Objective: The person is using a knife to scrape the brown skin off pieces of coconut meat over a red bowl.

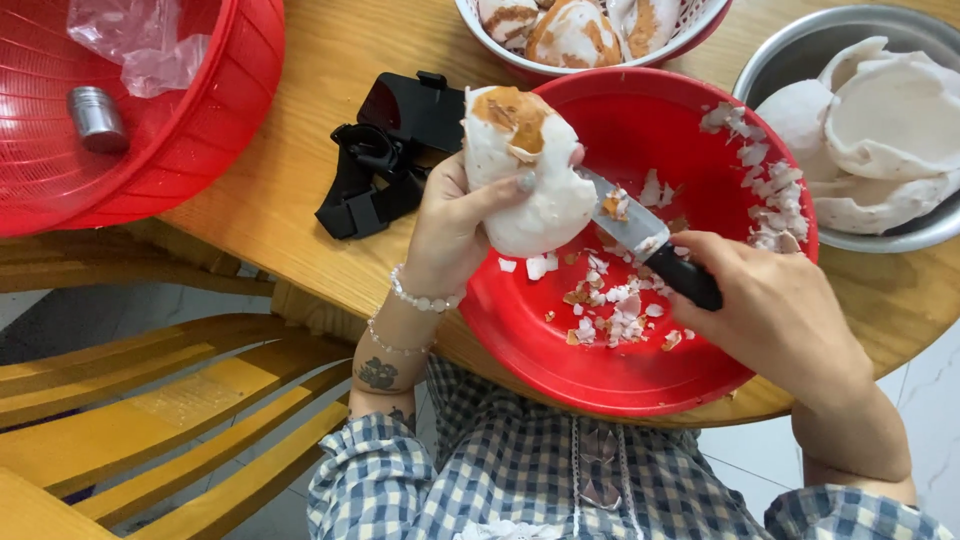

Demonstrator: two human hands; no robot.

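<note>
My left hand (455, 225) grips a white piece of coconut flesh (525, 175) with patches of brown skin on top, held over a red bowl (640, 385). My right hand (775, 305) holds a knife (645, 245) by its black handle, the blade touching the piece's right side. White and brown peelings lie in the red bowl under the blade and along its far right wall.
A metal bowl (925, 235) at the right holds peeled white pieces. A white basket (690, 30) at the top holds unpeeled pieces. A black strap mount (385, 160) lies on the wooden table (300, 130). A red basket (210, 130) with a metal cylinder (95, 115) and plastic bag sits left. Wooden chair slats (150, 410) are below.
</note>
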